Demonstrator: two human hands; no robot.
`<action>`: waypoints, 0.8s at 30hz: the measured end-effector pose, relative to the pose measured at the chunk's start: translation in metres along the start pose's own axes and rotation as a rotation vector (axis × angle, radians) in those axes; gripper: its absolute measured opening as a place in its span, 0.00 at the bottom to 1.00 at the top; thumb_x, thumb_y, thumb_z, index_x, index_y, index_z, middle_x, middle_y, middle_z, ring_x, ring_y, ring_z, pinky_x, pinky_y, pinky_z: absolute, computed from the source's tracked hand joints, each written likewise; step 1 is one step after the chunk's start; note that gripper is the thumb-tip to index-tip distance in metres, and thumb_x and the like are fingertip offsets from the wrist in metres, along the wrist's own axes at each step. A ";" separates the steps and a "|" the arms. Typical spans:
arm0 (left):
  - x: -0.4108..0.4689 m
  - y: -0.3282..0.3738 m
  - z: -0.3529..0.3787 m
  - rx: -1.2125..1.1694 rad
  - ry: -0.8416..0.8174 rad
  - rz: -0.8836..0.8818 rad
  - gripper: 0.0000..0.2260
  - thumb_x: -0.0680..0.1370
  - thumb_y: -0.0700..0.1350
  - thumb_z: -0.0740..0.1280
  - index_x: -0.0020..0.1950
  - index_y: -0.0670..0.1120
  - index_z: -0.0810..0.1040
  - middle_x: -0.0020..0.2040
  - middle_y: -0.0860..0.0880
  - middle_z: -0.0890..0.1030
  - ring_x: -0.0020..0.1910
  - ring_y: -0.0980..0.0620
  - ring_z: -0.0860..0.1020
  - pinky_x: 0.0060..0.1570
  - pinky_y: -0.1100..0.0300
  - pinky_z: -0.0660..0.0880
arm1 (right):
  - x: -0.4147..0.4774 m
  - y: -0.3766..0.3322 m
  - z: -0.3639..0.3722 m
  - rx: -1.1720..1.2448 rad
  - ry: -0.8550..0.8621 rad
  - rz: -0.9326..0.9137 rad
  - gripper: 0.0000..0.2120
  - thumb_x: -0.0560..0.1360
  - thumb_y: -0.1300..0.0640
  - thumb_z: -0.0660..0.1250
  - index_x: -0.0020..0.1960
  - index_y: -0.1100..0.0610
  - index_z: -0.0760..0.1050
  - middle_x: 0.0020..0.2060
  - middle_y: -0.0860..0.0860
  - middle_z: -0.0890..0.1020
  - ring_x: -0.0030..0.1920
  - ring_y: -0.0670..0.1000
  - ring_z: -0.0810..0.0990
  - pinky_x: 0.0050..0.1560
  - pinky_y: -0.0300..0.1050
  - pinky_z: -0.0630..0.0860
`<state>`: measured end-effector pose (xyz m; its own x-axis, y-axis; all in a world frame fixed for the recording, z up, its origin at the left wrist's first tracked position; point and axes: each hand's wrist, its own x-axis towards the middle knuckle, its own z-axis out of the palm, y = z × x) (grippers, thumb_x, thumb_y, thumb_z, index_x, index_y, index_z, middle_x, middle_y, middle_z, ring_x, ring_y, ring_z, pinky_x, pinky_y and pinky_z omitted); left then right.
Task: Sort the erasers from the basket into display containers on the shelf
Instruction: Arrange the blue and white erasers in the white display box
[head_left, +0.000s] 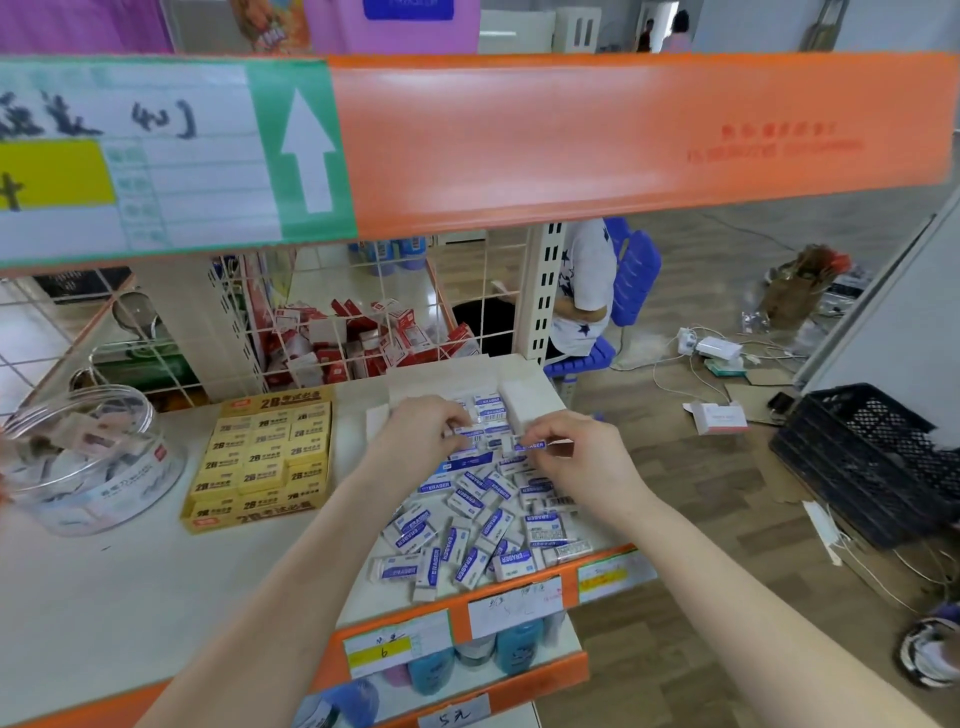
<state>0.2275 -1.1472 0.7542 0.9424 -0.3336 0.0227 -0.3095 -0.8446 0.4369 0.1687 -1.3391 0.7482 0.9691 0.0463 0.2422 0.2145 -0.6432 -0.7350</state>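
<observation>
As I watch from the head camera, my left hand (423, 426) pinches one blue-and-white eraser (460, 431) and my right hand (582, 457) pinches a second eraser (524, 445) above the partly filled white display box (532, 402); loose erasers (467, 525) heap on the shelf (156, 597) beside a full yellow 2B box (265, 457).

A stationery shop is indicated. A cream metal shelf (156, 597) is edged with orange plastic strips (623, 135), on which handwritten paper price labels (514, 605) are fixed. Stock is laid out in quantity: a yellow cardboard display box of 2B erasers (265, 457), blue-and-white wrapped erasers (467, 519) heaped to its right, and red-and-white small cartons (358, 338) penned behind white wire mesh (374, 283) farther back.
</observation>
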 end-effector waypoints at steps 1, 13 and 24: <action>0.000 -0.001 0.001 0.013 0.009 -0.002 0.12 0.76 0.46 0.69 0.59 0.48 0.79 0.56 0.50 0.79 0.50 0.55 0.75 0.51 0.64 0.69 | 0.000 0.000 0.000 -0.006 0.000 -0.006 0.08 0.70 0.67 0.70 0.46 0.57 0.82 0.44 0.45 0.78 0.45 0.42 0.77 0.49 0.24 0.70; -0.001 -0.006 0.002 0.063 0.083 -0.063 0.11 0.78 0.43 0.67 0.59 0.46 0.78 0.59 0.49 0.77 0.55 0.51 0.75 0.54 0.61 0.69 | 0.040 -0.009 0.003 -0.335 -0.085 -0.084 0.14 0.75 0.62 0.65 0.60 0.56 0.79 0.58 0.51 0.80 0.59 0.52 0.73 0.61 0.40 0.64; -0.003 -0.009 0.007 0.087 0.142 -0.073 0.12 0.79 0.40 0.64 0.61 0.47 0.78 0.59 0.50 0.78 0.55 0.52 0.76 0.50 0.66 0.67 | 0.061 -0.009 0.025 -0.504 -0.188 -0.097 0.11 0.76 0.60 0.63 0.56 0.55 0.81 0.54 0.52 0.82 0.56 0.54 0.76 0.58 0.45 0.71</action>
<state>0.2268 -1.1416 0.7435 0.9694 -0.2125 0.1228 -0.2431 -0.8995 0.3630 0.2292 -1.3111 0.7542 0.9627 0.2298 0.1426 0.2639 -0.9135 -0.3095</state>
